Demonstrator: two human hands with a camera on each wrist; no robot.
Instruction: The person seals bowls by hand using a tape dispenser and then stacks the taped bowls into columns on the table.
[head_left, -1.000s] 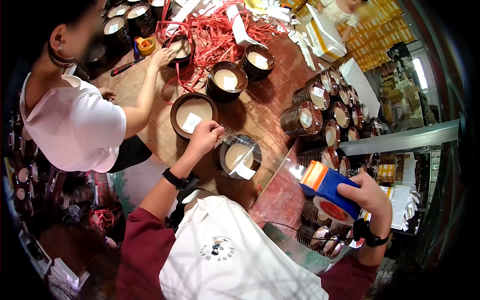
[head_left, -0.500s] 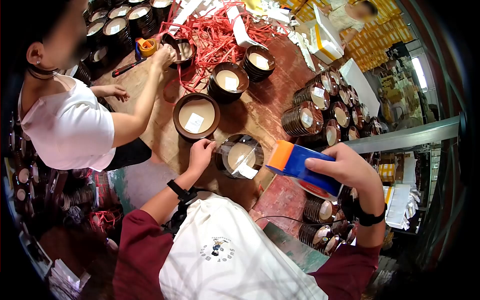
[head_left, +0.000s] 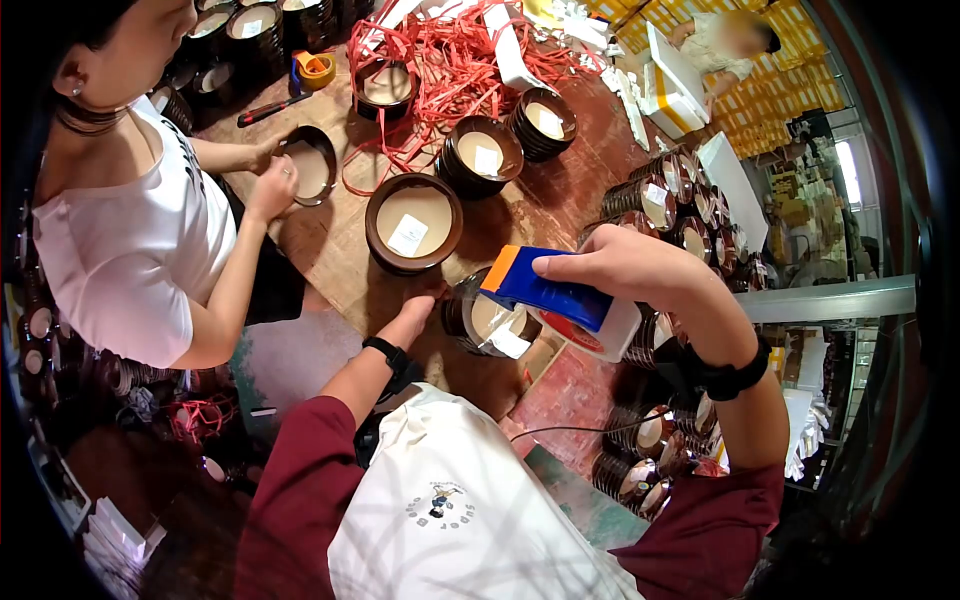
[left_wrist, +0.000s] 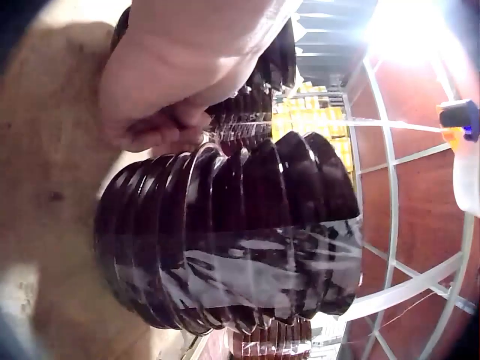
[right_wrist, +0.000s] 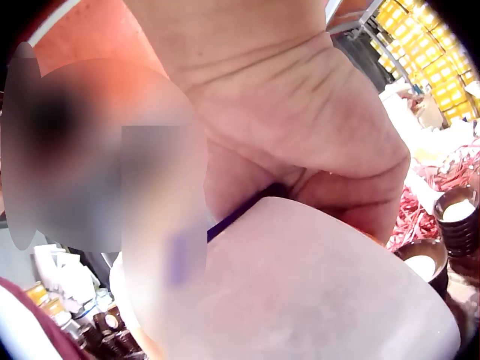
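My right hand (head_left: 630, 262) grips a blue-and-orange tape dispenser (head_left: 555, 288), its orange end over a stack of dark brown bowls (head_left: 493, 322) near the table's front edge. The top bowl has a pale inside and a white label. In the left wrist view, clear tape (left_wrist: 401, 126) stretches from the dispenser toward the stack, and a wide clear band crosses the bowls' sides. My left hand (head_left: 418, 308) is at the stack's left side, its fingers curled against the bowls and pinching the tape; the fingertips are partly hidden. The dispenser's white roll fills the lower right wrist view.
Behind stand more bowl stacks, the nearest (head_left: 415, 220) labelled. Red strapping (head_left: 440, 80) is heaped at the back. On the left a person (head_left: 130, 220) holds a bowl (head_left: 312, 165); a yellow tape roll (head_left: 316, 68) lies beyond. Wrapped stacks (head_left: 690, 210) line the right side.
My right hand has brought the dispenser leftward and up, over the stack. The left hand has lowered to the stack's left side. The person on the left has drawn a bowl closer.
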